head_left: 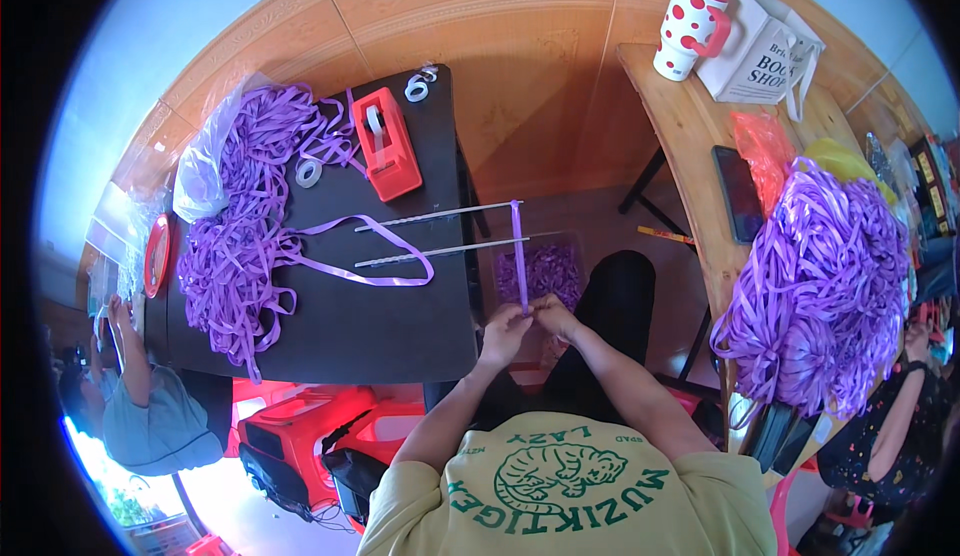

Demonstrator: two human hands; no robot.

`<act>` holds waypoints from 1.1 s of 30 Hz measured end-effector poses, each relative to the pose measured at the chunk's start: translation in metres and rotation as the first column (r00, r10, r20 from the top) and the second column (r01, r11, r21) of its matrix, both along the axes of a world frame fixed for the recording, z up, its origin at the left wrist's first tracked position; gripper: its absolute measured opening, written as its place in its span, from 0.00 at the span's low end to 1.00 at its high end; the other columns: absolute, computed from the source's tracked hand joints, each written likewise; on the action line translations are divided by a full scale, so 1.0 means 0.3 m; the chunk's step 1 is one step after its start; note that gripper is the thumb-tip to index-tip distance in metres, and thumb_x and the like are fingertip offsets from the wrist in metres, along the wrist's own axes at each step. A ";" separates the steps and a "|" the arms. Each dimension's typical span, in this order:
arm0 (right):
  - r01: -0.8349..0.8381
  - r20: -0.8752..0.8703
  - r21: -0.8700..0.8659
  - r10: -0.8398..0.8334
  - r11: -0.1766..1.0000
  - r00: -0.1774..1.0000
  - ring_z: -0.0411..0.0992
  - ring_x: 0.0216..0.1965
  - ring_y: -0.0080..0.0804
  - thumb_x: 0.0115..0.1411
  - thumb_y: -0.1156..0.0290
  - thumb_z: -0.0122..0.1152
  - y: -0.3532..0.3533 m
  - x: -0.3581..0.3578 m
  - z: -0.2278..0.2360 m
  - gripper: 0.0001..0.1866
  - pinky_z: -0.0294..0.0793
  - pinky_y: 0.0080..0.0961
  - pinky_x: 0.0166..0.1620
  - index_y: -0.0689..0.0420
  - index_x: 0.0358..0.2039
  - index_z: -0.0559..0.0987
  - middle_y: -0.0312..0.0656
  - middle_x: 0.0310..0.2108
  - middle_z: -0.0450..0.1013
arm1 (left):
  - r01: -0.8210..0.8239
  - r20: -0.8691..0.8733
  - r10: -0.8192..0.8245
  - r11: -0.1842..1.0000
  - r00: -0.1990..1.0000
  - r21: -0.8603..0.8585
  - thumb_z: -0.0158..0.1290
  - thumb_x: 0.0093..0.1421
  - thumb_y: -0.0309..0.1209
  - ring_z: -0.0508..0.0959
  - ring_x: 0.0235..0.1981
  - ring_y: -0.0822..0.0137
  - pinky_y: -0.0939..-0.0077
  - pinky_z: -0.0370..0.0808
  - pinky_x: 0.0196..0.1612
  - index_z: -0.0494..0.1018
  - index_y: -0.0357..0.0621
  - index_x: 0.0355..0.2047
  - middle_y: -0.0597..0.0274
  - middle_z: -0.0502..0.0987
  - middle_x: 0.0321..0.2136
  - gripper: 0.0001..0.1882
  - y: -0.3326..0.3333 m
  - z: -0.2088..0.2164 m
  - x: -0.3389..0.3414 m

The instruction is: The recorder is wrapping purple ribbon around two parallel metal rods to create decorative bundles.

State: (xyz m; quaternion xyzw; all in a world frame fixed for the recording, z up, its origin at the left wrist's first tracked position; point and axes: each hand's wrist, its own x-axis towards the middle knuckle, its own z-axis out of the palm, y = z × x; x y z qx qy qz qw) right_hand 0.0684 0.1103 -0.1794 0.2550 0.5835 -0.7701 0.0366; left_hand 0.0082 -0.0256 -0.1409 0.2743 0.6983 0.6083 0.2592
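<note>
From the head camera, my one view, what I have to mind is how the strip (518, 261) lies to my two hands. It runs straight away from them, its long axis pointing from my body toward the wall, and its near end comes down to my fingers. It crosses the two rods, the far rod (450, 214) and the near rod (450, 251), close to their free tips and roughly square to them. Both rods jut from the table (400, 331) past its right edge, side by side and apart.

My left hand (507, 336) is the nearer one: its thumb and fingertips pinch the strip's lower end. My right hand (556, 318) is just beside it, fingers bent in and almost meeting the left's; I can't tell whether it grips the strip too.

The strip is flat, narrow, shiny purple ribbon, and looks drawn fairly taut. Its top end sits at the far rod's tip; whether it wraps around there is too small for me to tell. Beyond it to the left, a loose loop (430, 268) of the same ribbon strays across the rods from the tangled pile (235, 256). More purple pieces (552, 274) lie below, behind the strip.
</note>
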 end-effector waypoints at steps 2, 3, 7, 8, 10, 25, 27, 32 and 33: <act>-0.041 0.029 0.069 0.039 0.997 0.999 0.70 0.26 0.19 0.54 0.75 0.55 0.019 0.005 -0.023 0.07 0.70 0.20 0.31 0.62 0.27 0.81 0.35 0.23 0.74 | -0.108 -0.119 0.087 0.978 0.989 -0.180 0.56 0.53 0.26 0.77 0.34 0.60 0.71 0.73 0.38 0.75 0.42 0.38 0.55 0.75 0.32 0.11 -0.002 0.009 0.026; -0.066 0.018 0.083 0.065 0.994 0.998 0.69 0.25 0.19 0.54 0.74 0.55 0.028 0.003 -0.041 0.08 0.70 0.20 0.29 0.61 0.27 0.81 0.35 0.22 0.74 | -0.105 -0.119 0.085 0.978 0.989 -0.178 0.56 0.53 0.26 0.77 0.34 0.60 0.71 0.73 0.38 0.75 0.42 0.38 0.55 0.75 0.32 0.11 0.000 0.003 0.031; -0.114 0.056 0.046 0.111 0.992 0.992 0.73 0.28 0.22 0.53 0.77 0.56 0.033 -0.010 -0.054 0.07 0.72 0.19 0.35 0.62 0.31 0.81 0.37 0.27 0.77 | -0.183 -0.256 0.118 0.951 0.960 -0.250 0.57 0.51 0.27 0.77 0.34 0.54 0.67 0.73 0.37 0.74 0.43 0.38 0.53 0.74 0.32 0.12 -0.004 -0.035 0.034; -0.112 0.057 0.051 0.109 0.992 0.992 0.73 0.28 0.22 0.53 0.77 0.56 0.042 -0.005 -0.070 0.07 0.72 0.19 0.35 0.62 0.31 0.81 0.37 0.27 0.77 | -0.225 -0.256 0.162 0.945 0.953 -0.239 0.57 0.51 0.27 0.77 0.33 0.53 0.66 0.73 0.36 0.75 0.42 0.36 0.52 0.75 0.31 0.11 0.010 -0.040 0.037; -0.087 -0.016 0.108 0.089 0.990 0.996 0.73 0.28 0.23 0.52 0.78 0.55 0.080 0.011 -0.110 0.08 0.72 0.20 0.35 0.62 0.30 0.81 0.38 0.27 0.77 | -0.221 -0.298 0.155 0.954 0.942 -0.201 0.57 0.51 0.27 0.77 0.31 0.53 0.66 0.73 0.34 0.75 0.41 0.34 0.53 0.75 0.29 0.09 0.043 -0.033 0.047; -0.162 0.144 0.055 0.153 0.985 0.978 0.72 0.28 0.24 0.48 0.76 0.60 -0.012 0.035 0.102 0.07 0.69 0.21 0.33 0.60 0.30 0.83 0.39 0.26 0.77 | -0.304 -0.182 0.317 0.948 0.931 0.097 0.58 0.52 0.23 0.73 0.26 0.71 0.80 0.68 0.31 0.75 0.33 0.27 0.60 0.73 0.24 0.05 0.108 0.284 -0.013; -0.170 0.154 0.063 0.158 0.984 0.975 0.72 0.27 0.22 0.48 0.75 0.62 -0.021 0.046 0.151 0.07 0.68 0.20 0.33 0.59 0.29 0.83 0.38 0.26 0.77 | -0.312 -0.182 0.325 0.945 0.928 0.097 0.58 0.53 0.23 0.73 0.26 0.73 0.81 0.68 0.30 0.75 0.33 0.27 0.61 0.74 0.24 0.05 0.135 0.355 -0.042; -0.217 0.041 0.046 0.215 0.975 0.976 0.73 0.29 0.23 0.50 0.74 0.63 -0.057 0.116 0.125 0.07 0.71 0.21 0.35 0.61 0.30 0.82 0.39 0.28 0.78 | -0.342 -0.070 0.374 0.897 0.925 0.279 0.55 0.55 0.21 0.73 0.30 0.78 0.85 0.69 0.34 0.77 0.33 0.31 0.65 0.76 0.28 0.04 0.221 0.463 -0.083; -0.227 0.004 0.031 0.227 0.973 0.974 0.74 0.30 0.24 0.51 0.74 0.63 -0.073 0.101 0.171 0.08 0.72 0.21 0.37 0.62 0.31 0.82 0.40 0.29 0.78 | -0.352 -0.070 0.385 0.893 0.920 0.280 0.55 0.55 0.21 0.73 0.30 0.78 0.85 0.69 0.34 0.77 0.33 0.31 0.65 0.76 0.28 0.04 0.217 0.458 -0.096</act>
